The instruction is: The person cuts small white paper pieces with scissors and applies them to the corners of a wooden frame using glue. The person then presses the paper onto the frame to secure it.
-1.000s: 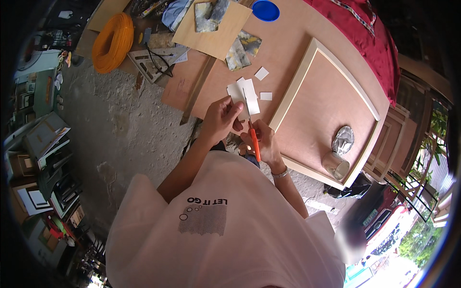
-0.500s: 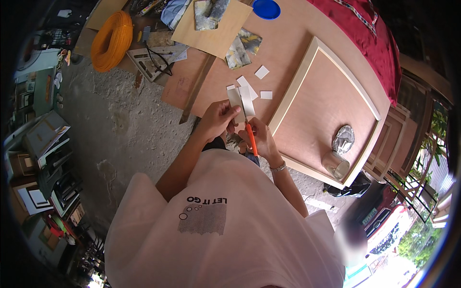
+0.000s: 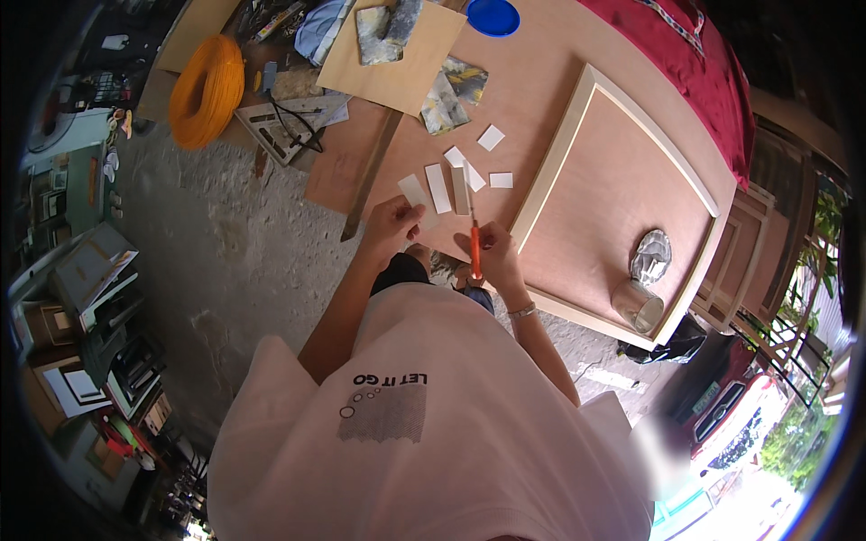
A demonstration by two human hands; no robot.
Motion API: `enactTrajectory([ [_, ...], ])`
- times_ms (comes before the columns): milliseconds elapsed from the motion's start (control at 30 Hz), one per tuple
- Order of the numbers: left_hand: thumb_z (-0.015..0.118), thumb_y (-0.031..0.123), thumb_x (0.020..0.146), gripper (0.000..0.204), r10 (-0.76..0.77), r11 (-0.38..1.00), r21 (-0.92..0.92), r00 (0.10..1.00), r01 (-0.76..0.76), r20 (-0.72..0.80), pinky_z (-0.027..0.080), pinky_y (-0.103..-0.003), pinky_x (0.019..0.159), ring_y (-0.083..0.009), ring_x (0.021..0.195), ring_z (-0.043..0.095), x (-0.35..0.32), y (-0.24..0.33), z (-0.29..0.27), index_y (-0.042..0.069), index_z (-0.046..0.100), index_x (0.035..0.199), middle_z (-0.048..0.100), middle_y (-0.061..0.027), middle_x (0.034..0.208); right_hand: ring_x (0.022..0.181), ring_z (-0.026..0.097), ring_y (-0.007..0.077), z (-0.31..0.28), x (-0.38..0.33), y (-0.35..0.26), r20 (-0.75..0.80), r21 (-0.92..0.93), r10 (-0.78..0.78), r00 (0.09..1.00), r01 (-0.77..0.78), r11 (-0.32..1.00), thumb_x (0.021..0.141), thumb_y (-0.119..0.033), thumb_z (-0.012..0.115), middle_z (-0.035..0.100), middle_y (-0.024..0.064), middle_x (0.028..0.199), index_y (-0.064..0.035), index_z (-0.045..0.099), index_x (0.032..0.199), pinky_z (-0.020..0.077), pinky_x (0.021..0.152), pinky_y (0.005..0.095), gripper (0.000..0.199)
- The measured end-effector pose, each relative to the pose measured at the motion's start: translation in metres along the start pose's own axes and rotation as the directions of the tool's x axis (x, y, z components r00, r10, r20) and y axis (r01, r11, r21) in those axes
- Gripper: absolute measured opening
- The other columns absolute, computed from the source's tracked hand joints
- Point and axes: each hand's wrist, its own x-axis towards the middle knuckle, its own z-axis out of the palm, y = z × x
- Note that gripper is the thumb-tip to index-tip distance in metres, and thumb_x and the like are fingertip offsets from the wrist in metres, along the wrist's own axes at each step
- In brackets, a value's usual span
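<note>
Right hand grip is closed around an orange-handled knife, its long axis pointing away from me at the white strip just beyond the tip. My left hand pinches another white strip. A metal cup lies far right; I cannot see its contents.

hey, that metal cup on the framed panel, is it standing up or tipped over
Tipped over. The metal cup lies on its side near the wooden frame's lower corner, its open mouth facing sideways, beside crumpled foil.
</note>
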Motion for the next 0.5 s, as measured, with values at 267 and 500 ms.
enactTrajectory([
  [267,0.055,0.016,0.104,0.017,0.105,0.962,-0.253,0.994,-0.104,-0.009,0.059,-0.029,0.068,-0.0231,0.083,0.077,0.0,0.022,0.008,0.006,0.051,0.118,0.073,-0.0118,0.097,0.065,0.057,0.0107,-0.014,-0.009,-0.006,0.141,0.293,0.046,0.989,-0.086,0.952,0.091,-0.032,0.08,0.062,0.0053,0.075,0.0014,0.058,0.099,0.0479,0.058,0.0291,0.041],
  [500,0.057,0.022,0.103,0.02,0.14,0.962,-0.235,0.99,-0.137,-0.004,0.059,-0.032,0.071,-0.0212,0.087,0.073,0.005,0.025,0.021,0.008,0.055,0.118,0.072,-0.0132,0.109,0.067,0.058,0.0099,0.013,-0.008,-0.026,0.015,0.481,0.016,1.0,-0.021,0.877,0.092,-0.024,0.08,0.062,0.0051,0.084,0.0029,0.056,0.101,0.0481,0.057,0.0251,0.037],
])
